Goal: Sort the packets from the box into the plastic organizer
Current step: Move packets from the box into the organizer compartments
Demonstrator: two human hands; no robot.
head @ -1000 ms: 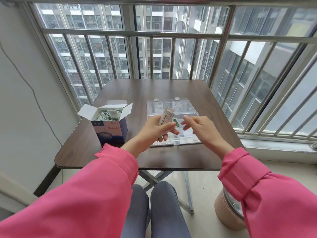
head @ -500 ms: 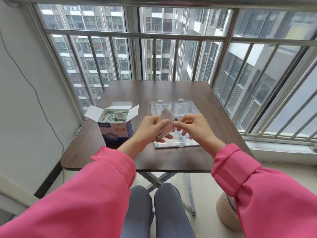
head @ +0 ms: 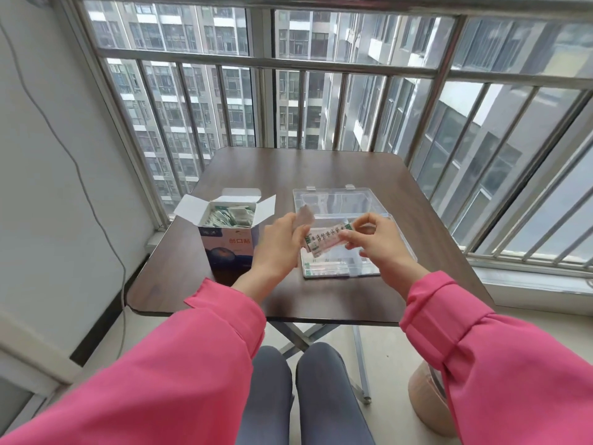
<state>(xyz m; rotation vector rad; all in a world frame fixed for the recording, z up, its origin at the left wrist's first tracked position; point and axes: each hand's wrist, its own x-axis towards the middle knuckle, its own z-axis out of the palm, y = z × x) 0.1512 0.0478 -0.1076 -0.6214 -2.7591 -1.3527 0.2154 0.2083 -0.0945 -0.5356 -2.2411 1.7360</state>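
Note:
An open blue and white box (head: 228, 248) with several green and white packets (head: 229, 216) inside stands on the left of the brown table (head: 321, 168). To its right lies the clear plastic organizer (head: 333, 200) with its lid folded back. A few packets (head: 324, 268) lie in its near compartments. Above the organizer my left hand (head: 279, 248) grips a small stack of packets (head: 324, 244). My right hand (head: 373, 240) pinches the right end of the top packet of that stack.
A metal window grille (head: 321, 65) runs behind and to the right of the table. A white wall with a hanging cable (head: 73, 162) is on the left. A tan bin (head: 430, 403) stands on the floor at the right, by my knees (head: 305, 380).
My right hand closed in from the right and took hold of the end of a packet in my left hand. The stack turned from upright to nearly level.

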